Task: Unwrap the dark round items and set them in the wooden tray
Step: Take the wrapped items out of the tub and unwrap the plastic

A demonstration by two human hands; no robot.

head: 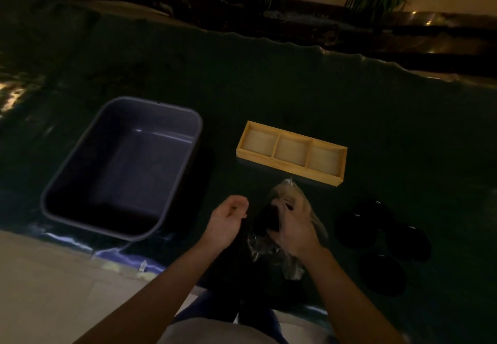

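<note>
three tray [291, 166] slots sit empty; right hand [294, 226] fingers clamp the wrap [279, 252], left hand [228, 218] fingers loosely curled, holding nothing.

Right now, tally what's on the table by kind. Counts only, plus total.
Wooden tray, three empty compartments: 1
Grey plastic tub: 1
Dark round items lying loose at right: about 4, dim and overlapping
Dark round item in clear wrap, held by right hand: 1
Total: about 7

Tray [285, 164] pale wood; tub [67, 179] greyish-purple — perhaps.
</note>
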